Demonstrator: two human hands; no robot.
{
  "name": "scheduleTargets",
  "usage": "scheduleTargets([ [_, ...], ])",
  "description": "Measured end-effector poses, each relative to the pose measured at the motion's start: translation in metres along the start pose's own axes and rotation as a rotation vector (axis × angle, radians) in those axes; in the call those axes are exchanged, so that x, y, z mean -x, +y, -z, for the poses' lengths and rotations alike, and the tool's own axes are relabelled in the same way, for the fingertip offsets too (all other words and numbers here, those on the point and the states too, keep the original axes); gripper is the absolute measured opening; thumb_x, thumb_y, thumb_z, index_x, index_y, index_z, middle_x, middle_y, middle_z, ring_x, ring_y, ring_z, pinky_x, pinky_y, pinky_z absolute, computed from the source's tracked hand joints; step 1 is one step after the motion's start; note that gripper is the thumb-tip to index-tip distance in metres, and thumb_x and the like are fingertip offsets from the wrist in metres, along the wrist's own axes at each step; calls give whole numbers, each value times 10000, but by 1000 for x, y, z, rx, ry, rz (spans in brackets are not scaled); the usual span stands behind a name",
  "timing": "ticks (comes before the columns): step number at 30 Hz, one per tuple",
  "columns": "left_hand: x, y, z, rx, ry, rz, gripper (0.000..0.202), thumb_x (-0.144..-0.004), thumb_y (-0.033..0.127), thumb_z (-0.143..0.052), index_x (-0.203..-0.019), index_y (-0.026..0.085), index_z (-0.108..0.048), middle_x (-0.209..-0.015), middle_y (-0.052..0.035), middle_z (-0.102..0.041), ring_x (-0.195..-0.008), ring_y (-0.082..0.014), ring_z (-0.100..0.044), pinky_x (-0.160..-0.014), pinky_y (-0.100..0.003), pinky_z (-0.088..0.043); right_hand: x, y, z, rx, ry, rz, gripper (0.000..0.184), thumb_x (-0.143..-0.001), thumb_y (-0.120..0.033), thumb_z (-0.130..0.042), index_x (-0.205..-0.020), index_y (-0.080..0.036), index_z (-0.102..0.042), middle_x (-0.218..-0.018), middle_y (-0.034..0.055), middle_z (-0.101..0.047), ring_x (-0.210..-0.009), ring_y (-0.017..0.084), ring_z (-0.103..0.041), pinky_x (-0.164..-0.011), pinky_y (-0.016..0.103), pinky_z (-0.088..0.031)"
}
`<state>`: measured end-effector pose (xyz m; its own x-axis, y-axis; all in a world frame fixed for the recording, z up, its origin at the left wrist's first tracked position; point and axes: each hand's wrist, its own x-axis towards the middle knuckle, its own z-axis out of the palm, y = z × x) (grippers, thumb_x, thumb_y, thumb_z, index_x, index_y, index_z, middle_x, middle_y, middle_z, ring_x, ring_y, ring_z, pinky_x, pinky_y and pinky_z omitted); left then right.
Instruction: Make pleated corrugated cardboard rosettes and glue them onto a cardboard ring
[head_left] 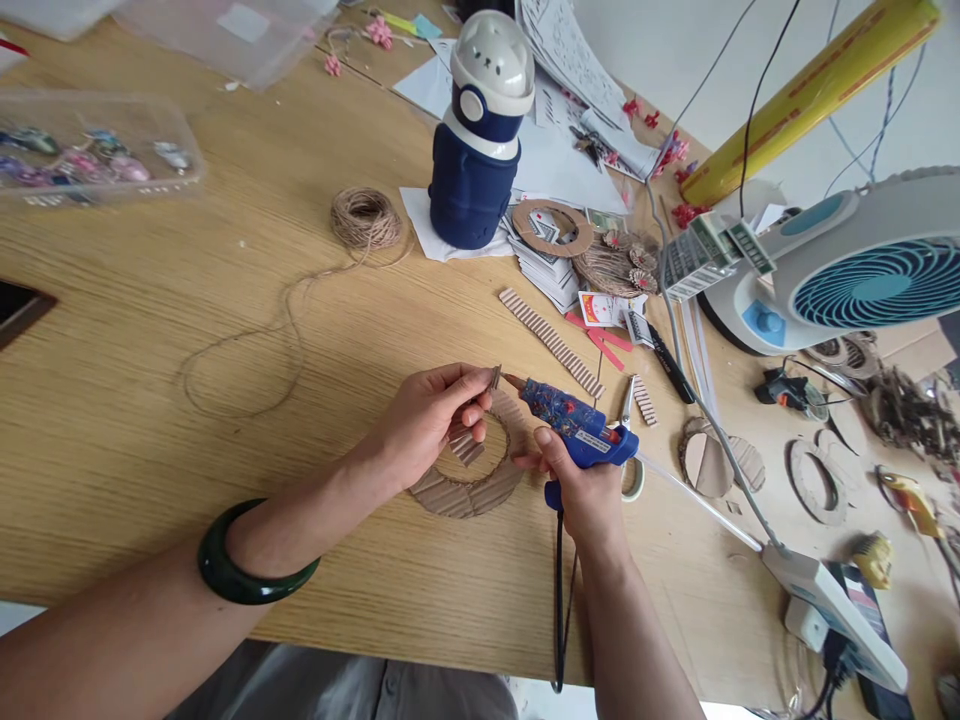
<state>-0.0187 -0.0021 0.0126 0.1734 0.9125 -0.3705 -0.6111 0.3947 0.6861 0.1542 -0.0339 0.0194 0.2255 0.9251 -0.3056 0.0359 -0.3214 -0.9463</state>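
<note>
My left hand (427, 415) pinches a small strip of corrugated cardboard (493, 378) just above a corrugated cardboard ring (469, 495) lying on the wooden table (150, 330). A dark green bangle (247, 560) circles my left wrist. My right hand (581, 490) grips a blue hot glue gun (577, 425), its nozzle pointing left and almost touching the pinched strip. The gun's black cord hangs down over the table's near edge.
A navy and white bottle (480, 130) stands behind, beside a ball of twine (365, 218) trailing loose string. Corrugated strips (551, 343), cardboard rings (817, 480) and paper scraps lie to the right, near a fan (862, 270) and a power strip (832, 615). A plastic bead box (90, 150) sits far left.
</note>
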Motion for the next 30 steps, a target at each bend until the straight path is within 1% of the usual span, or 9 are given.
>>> scheduleTargets([
  [3,-1,1,-1,3,6,-10,274,-747,326,-843,-680,128,-666,-628,27,-561,-488,-35,-446,-453,-148,-451,-2,1,1,8,-41,2,411,-626,-500,-906,-643,-185,-641,-606,7,-701,-531,190,-721,-515,270,-623],
  [7,-1,2,-2,-2,18,-18,287,-741,324,-845,-661,130,-650,-634,25,-567,-487,-35,-446,-449,-147,-455,-3,0,2,7,-47,19,408,-620,-506,-905,-634,-191,-646,-574,0,-677,-525,192,-707,-537,300,-644],
  [12,0,-1,2,-69,2,-25,261,-782,347,-816,-716,131,-685,-658,22,-578,-490,-39,-468,-453,-153,-464,-2,2,1,-23,-11,4,428,-589,-515,-916,-625,-192,-637,-535,-23,-624,-494,173,-679,-525,298,-642],
  [15,1,-3,4,-129,-10,-24,282,-805,364,-798,-701,136,-669,-667,19,-587,-489,-43,-488,-456,-160,-470,-4,2,1,-49,13,2,440,-573,-503,-933,-621,-187,-630,-502,-39,-576,-480,161,-663,-500,276,-623],
  [18,1,-3,4,-112,36,-13,272,-797,349,-795,-690,140,-658,-665,18,-595,-491,-45,-490,-461,-163,-484,-10,-1,5,-123,39,2,457,-573,-516,-932,-608,-181,-623,-519,-35,-568,-463,128,-611,-448,250,-585],
  [22,0,-1,3,-66,79,-4,228,-769,312,-791,-700,132,-668,-660,14,-603,-499,-50,-493,-474,-172,-507,-25,-12,19,-271,44,7,453,-598,-544,-902,-620,-169,-650,-616,-17,-614,-452,55,-458,-393,210,-532],
  [26,-1,1,1,-51,70,-15,207,-737,288,-793,-701,124,-671,-647,9,-610,-493,-56,-504,-470,-181,-509,-37,-25,44,-327,98,-29,437,-511,-467,-927,-634,-149,-654,-654,-9,-632,-459,38,-434,-337,156,-416],
  [28,-2,1,1,-49,77,-20,196,-726,278,-790,-702,124,-672,-633,11,-608,-482,-58,-510,-469,-185,-507,-40,-30,59,-305,161,-11,408,-502,-414,-918,-638,-146,-642,-665,-4,-638,-469,38,-435,-334,148,-369],
  [30,-3,2,1,-51,88,-28,183,-724,271,-780,-705,124,-673,-627,12,-608,-476,-60,-515,-473,-189,-506,-39,-33,74,-220,253,33,375,-526,-392,-892,-669,-153,-641,-686,3,-648,-483,52,-453,-350,164,-358],
])
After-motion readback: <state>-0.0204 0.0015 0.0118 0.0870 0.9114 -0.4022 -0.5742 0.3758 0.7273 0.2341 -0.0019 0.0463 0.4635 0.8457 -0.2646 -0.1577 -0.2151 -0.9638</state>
